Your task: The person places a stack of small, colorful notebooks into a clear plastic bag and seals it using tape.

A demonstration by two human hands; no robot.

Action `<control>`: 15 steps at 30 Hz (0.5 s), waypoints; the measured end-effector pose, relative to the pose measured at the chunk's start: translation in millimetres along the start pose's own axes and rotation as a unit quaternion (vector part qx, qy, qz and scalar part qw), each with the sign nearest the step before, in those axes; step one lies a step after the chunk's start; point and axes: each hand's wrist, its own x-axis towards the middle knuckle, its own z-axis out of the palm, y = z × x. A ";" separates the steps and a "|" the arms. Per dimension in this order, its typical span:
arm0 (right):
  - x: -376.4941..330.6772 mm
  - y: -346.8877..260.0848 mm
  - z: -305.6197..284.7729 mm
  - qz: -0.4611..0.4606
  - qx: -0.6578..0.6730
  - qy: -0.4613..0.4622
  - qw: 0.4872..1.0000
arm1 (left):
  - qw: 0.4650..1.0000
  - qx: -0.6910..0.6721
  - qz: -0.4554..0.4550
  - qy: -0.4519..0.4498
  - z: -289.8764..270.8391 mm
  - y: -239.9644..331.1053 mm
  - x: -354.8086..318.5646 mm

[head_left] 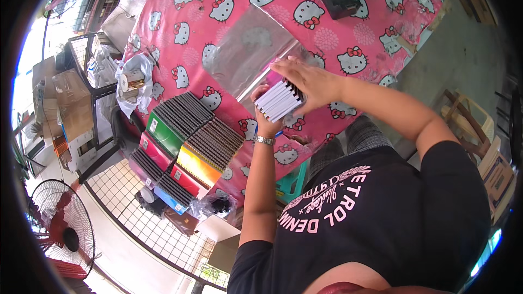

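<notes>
Left hand grips the near end of a stack of spiral notebooks; right hand presses flat on top; long axis runs lower-left to upper-right, toward the clear plastic bag on the pink tablecloth.

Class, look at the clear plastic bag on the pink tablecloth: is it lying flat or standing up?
Lying flat. The clear plastic bag is spread on the pink tablecloth, whose pattern shows through it; the stack of small notebooks sits at its near end.
</notes>
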 end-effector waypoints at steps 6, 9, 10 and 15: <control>20.3 -39.0 -10.3 0.028 -0.072 -0.027 0.997 | 0.991 0.086 -0.013 -0.106 -32.2 1.1 -3.4; 21.8 -35.9 -22.5 0.150 0.045 0.068 0.985 | 0.942 -0.228 -0.241 -0.050 -51.8 55.6 25.3; 25.4 -29.1 -20.0 0.206 0.122 0.105 0.965 | 0.916 -0.319 -0.243 -0.036 -65.6 66.3 37.3; 50.3 19.4 36.5 0.400 0.468 0.230 0.754 | 0.920 -0.196 -0.328 0.091 -82.0 37.1 81.9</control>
